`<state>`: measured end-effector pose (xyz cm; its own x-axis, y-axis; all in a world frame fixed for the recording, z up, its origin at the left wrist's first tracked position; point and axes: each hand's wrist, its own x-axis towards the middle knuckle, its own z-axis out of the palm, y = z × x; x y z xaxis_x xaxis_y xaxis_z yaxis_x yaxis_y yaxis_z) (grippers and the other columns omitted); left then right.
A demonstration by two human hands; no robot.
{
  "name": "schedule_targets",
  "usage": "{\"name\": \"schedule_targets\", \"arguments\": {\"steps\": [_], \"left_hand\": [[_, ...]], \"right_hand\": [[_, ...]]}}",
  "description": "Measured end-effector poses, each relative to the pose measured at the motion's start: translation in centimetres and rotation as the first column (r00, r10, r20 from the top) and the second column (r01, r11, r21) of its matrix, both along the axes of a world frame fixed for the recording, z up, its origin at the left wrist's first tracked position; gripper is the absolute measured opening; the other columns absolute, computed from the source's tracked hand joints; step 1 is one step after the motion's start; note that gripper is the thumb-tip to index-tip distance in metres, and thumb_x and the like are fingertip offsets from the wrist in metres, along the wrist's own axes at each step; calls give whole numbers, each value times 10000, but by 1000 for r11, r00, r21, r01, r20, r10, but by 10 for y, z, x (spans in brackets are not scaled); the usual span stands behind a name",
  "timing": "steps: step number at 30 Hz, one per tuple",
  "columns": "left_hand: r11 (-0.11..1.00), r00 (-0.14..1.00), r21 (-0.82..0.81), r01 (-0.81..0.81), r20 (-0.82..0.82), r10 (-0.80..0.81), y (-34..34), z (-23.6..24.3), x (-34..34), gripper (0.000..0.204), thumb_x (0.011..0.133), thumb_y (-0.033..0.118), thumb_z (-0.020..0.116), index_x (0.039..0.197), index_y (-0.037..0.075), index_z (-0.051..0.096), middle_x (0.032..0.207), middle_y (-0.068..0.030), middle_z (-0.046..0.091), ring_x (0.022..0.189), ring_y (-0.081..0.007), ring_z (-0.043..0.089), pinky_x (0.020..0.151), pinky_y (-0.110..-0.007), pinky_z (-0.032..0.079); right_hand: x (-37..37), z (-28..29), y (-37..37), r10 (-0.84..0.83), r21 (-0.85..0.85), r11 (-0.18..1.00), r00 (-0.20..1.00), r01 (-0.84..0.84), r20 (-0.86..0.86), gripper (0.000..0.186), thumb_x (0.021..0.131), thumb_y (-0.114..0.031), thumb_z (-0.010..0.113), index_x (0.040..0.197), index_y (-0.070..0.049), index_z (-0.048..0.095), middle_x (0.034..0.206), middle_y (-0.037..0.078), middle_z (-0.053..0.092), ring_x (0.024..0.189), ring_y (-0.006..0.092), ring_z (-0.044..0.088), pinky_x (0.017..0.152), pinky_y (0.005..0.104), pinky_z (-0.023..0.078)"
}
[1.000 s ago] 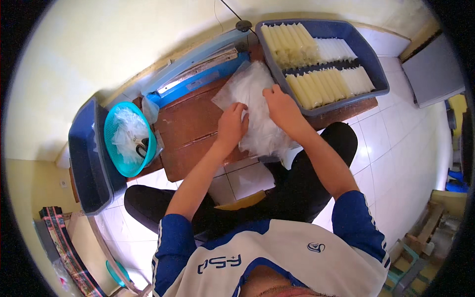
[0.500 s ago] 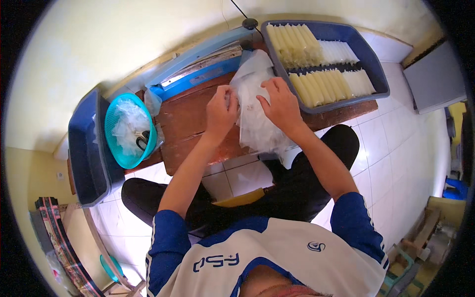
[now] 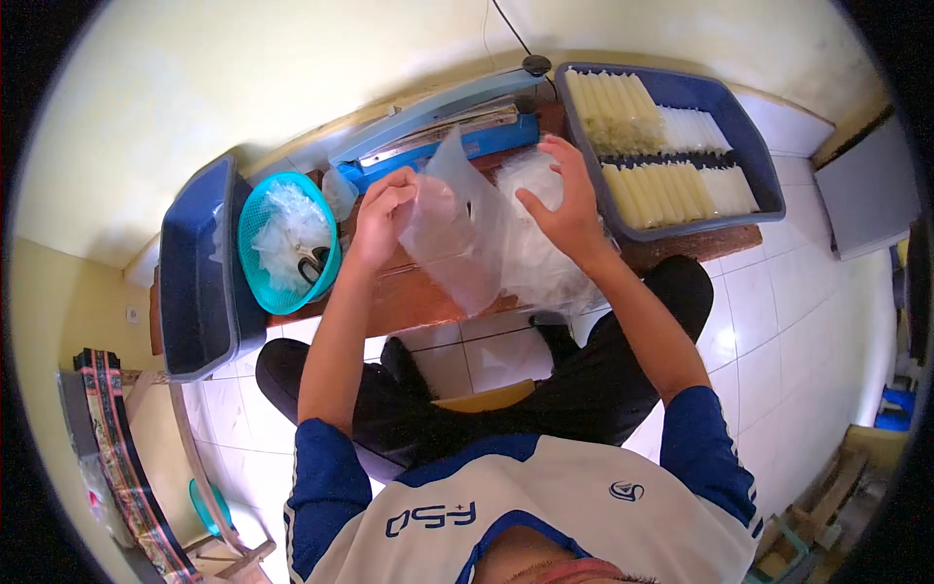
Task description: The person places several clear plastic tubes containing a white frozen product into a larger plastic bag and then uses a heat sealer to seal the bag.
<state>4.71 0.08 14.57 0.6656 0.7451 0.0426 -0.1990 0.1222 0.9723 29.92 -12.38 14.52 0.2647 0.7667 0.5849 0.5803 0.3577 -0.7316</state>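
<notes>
My left hand (image 3: 382, 216) pinches the edge of a clear plastic bag (image 3: 446, 226), which hangs tilted over the brown wooden bench (image 3: 413, 292). To its right lies a loose pile of clear plastic bags (image 3: 538, 258), reaching over the bench's near edge. Above that pile my right hand (image 3: 569, 209) is open, thumb and fingers spread; whether it touches the plastic I cannot tell. Behind the bag stands a long blue sealer-like device (image 3: 438, 151) with a raised light-blue arm (image 3: 413, 119).
At the right, a dark blue tray (image 3: 772, 200) holds rows of yellow filled tubes (image 3: 647, 195) and white ones (image 3: 730, 190). On the left, a teal basket (image 3: 331, 268) contains crumpled plastic and scissors (image 3: 313, 263), beside a dark blue tub (image 3: 199, 336).
My left hand has moved left, drawing one plastic bag away from the pile. My right hand's fingers have spread wider above the pile. The whole view has shifted slightly.
</notes>
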Motion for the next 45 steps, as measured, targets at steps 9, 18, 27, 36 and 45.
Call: {"name": "schedule_targets", "arguments": {"steps": [9, 18, 27, 36, 45], "left_hand": [[847, 815, 59, 529, -314, -487, -19, 32, -2, 277, 803, 300, 657, 781, 28, 611, 737, 23, 576, 704, -67, 516, 624, -228, 401], [986, 932, 126, -107, -332, 144, -5, 15, -52, 538, 911, 457, 568, 1253, 47, 503, 1022, -61, 613, 985, -141, 562, 847, -290, 441], [908, 875, -116, -402, -340, 344, -14, -60, -70, 635, 903, 473, 573, 1329, 30, 414, 1175, -144, 581, 1078, -203, 560, 891, -346, 448], [838, 956, -514, -183, 107, 274, -21, -76, -49, 451, 916, 147, 585, 1318, 73, 395, 1089, -163, 620, 993, -261, 628, 883, -371, 499], [868, 840, -63, -493, -296, 455, 0, -139, -62, 636, 752, -138, 508, 1330, 118, 432, 945, -121, 612, 696, -169, 624, 602, -323, 526]], "right_hand": [[-50, 18, 8, 533, -202, 830, 846, -520, 10, 597, 730, -97, 698, 1274, -30, 464, 1258, 189, 527, 1188, 334, 501, 1032, 410, 372], [-43, -25, 34, 375, -259, 790, 771, -556, -515, 176, 816, -88, 666, 952, -9, 586, 785, 34, 642, 675, 114, 604, 613, 247, 493], [-45, -59, 39, 130, -103, 829, 370, -549, -920, 58, 897, -67, 588, 916, -41, 540, 944, 120, 656, 705, 157, 622, 567, 275, 499], [-71, -96, 23, 97, -39, 828, 211, -559, -973, 160, 919, -55, 555, 1077, -35, 541, 1173, 174, 595, 1102, 289, 575, 987, 403, 446], [-82, -126, 2, 16, -186, 666, 263, -723, -965, 395, 885, -69, 593, 1238, -17, 425, 1257, 212, 543, 1161, 313, 544, 1015, 441, 420]]}}
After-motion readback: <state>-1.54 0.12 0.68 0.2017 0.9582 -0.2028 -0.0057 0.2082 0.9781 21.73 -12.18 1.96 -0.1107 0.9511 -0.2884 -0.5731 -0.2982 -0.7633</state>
